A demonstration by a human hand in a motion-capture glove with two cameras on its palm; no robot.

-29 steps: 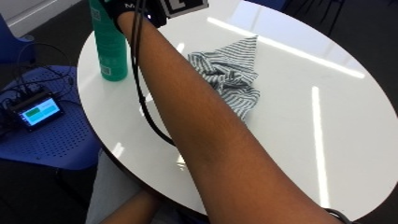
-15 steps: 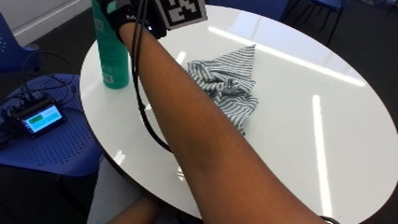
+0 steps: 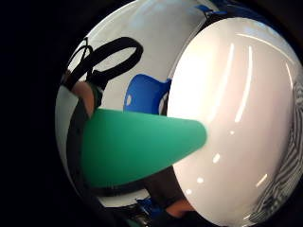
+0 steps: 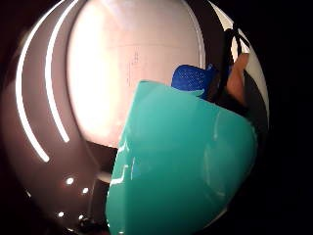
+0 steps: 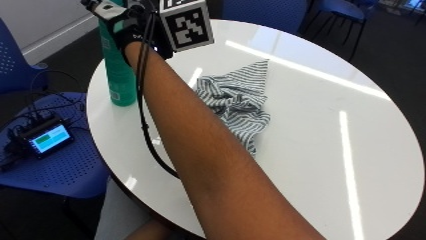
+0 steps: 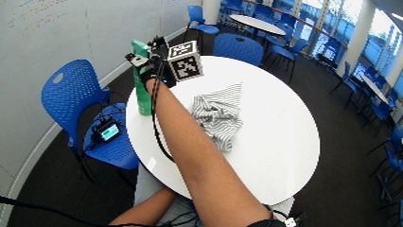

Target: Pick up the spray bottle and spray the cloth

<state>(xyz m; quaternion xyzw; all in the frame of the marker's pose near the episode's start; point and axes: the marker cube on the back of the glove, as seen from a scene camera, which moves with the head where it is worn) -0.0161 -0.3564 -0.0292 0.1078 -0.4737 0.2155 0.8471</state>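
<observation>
The spray bottle [image 5: 118, 70], green and upright, stands on the white round table [image 5: 373, 150] close to the edge nearest a blue chair [image 6: 69, 101]. I have my gloved right hand [image 5: 136, 37] up at the bottle's top, arm stretched across the table. From the outside I cannot tell whether my fingers have wrapped round it or merely lie against it; both palm cameras show the green body filling much of the view, so the palm is close, but that proves no hold. The bottle's base looks to rest on the table, so I judge the pick-up not yet done.

The striped cloth [image 5: 236, 102] lies crumpled on the table beside the bottle, toward the table's middle and well apart from the bottle. It looks untouched.

Left to do, as I read it: secure the hold, lift the bottle, turn its nozzle toward the cloth and spray.
</observation>
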